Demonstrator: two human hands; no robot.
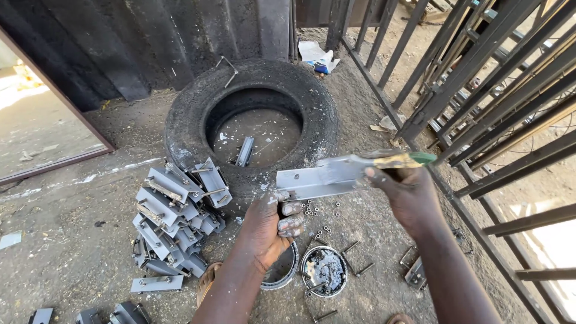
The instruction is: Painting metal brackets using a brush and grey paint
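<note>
We paint a grey metal bracket beside an old tyre.

A worn black rubber tyre (252,120) fills the upper centre; a heap of grey-painted metal brackets (174,216) lies lower left. At centre our left hand (271,225) grips the long grey metal bracket (321,177) by its left end, while our right hand (405,195) closes its fingers around a green-handled paintbrush (393,160) laid on it. A round paint tin (324,270) sits at the bottom centre.

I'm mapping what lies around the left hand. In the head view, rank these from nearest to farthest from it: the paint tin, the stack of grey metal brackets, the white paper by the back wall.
From the left hand:
1. Paint tin, just below and right of it.
2. Stack of grey brackets, to its left.
3. White paper, far up by the wall, beyond the tyre.
</note>
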